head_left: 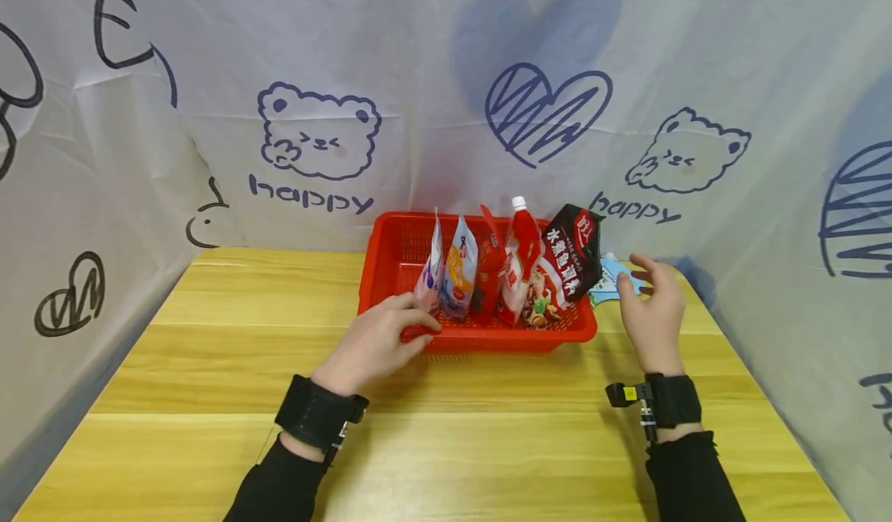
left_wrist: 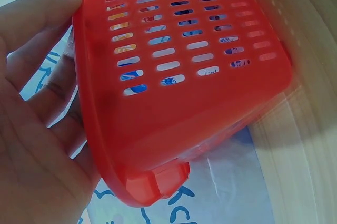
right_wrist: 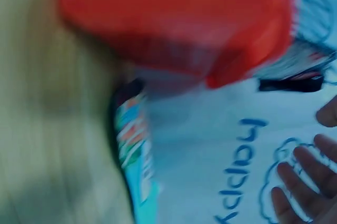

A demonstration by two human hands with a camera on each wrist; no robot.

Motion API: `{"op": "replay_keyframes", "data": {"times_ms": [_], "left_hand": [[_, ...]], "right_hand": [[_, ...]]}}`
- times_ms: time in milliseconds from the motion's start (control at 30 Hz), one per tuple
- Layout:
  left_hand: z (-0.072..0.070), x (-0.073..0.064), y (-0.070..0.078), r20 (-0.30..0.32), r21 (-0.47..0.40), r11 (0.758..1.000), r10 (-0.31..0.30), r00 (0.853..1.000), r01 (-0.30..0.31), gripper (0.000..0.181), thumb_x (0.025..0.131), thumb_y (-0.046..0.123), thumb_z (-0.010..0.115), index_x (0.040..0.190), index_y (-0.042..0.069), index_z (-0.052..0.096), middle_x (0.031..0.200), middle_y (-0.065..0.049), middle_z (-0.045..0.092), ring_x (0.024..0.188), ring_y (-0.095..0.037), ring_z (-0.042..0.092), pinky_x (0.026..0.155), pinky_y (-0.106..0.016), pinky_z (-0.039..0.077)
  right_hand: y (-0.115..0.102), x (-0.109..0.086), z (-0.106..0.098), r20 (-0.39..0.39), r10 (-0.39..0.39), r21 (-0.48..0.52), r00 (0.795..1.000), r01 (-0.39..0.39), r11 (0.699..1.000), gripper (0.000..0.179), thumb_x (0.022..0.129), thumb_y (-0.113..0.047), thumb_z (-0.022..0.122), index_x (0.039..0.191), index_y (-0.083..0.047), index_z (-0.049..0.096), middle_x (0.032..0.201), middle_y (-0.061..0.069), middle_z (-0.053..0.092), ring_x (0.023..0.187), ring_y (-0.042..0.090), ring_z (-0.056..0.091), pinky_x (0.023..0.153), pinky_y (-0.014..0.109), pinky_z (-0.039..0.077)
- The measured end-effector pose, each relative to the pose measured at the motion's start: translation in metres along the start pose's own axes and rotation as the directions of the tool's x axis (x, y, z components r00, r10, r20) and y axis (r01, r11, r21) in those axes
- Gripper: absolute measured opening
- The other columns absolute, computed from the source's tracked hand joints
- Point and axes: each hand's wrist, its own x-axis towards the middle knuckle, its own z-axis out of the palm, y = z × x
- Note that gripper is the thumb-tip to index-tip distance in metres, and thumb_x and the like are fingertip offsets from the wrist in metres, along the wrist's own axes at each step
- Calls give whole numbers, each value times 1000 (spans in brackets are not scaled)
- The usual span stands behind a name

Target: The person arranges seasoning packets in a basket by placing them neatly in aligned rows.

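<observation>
A red plastic basket (head_left: 481, 341) with slotted walls stands at the back of the table. At its front left rim my left hand (head_left: 379, 340) holds the edge; in the left wrist view, the left thumb (left_wrist: 39, 18) meets the rim while the other fingers pass behind it. My right hand (head_left: 653, 313) is raised off the basket's right end, fingers apart and nothing between them. Near its fingertips a light-blue packet (head_left: 613, 280) lies on the table, partly hidden by the hand. The right wrist view is blurred and shows that colourful packet (right_wrist: 136, 145) beside the basket.
Upright in the basket are a purple-white pouch (head_left: 430, 274), a blue-orange pouch (head_left: 460, 270), a red packet (head_left: 491, 262), a white-capped red pouch (head_left: 519, 262) and a black-red seasoning bag (head_left: 573, 255). A drawn-on white sheet (head_left: 418, 57) hangs behind the wooden table (head_left: 488, 444).
</observation>
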Motion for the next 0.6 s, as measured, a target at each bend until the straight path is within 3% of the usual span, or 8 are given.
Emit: {"op": "replay_keyframes", "data": {"times_ms": [133, 300, 467, 600], "left_hand": [[-1, 0, 0, 1, 1, 1000, -4, 1000, 4, 14, 89, 14, 82, 103, 17, 82, 106, -1, 67, 97, -20, 64, 83, -37, 57], [-1, 0, 0, -9, 5, 1000, 2, 1000, -2, 14, 89, 13, 83, 102, 17, 82, 103, 0, 66, 95, -20, 64, 82, -37, 57], [-1, 0, 0, -2, 7, 1000, -3, 1000, 3, 14, 90, 13, 83, 103, 18, 82, 104, 0, 66, 94, -19, 63, 82, -36, 57], [0, 0, 0, 7, 6, 1000, -11, 1000, 11, 14, 90, 13, 82, 103, 18, 82, 104, 0, 65, 95, -19, 63, 83, -35, 57]], "right_hand": [[20, 11, 13, 169, 69, -125, 983, -48, 991, 47, 100, -13, 63, 142, 5, 56, 139, 30, 54, 122, 48, 56, 101, 60, 45], [47, 24, 32, 381, 99, -276, 919, 11, 961, 56, 99, -16, 64, 145, 11, 49, 146, 39, 44, 131, 56, 46, 108, 68, 40], [66, 34, 47, 553, 35, -284, 832, 148, 947, 59, 97, -15, 67, 143, 16, 48, 148, 41, 41, 136, 58, 42, 112, 68, 36], [73, 36, 55, 611, -75, -248, 788, 281, 927, 47, 93, -9, 68, 129, 19, 57, 131, 42, 54, 121, 58, 52, 107, 67, 41]]}}
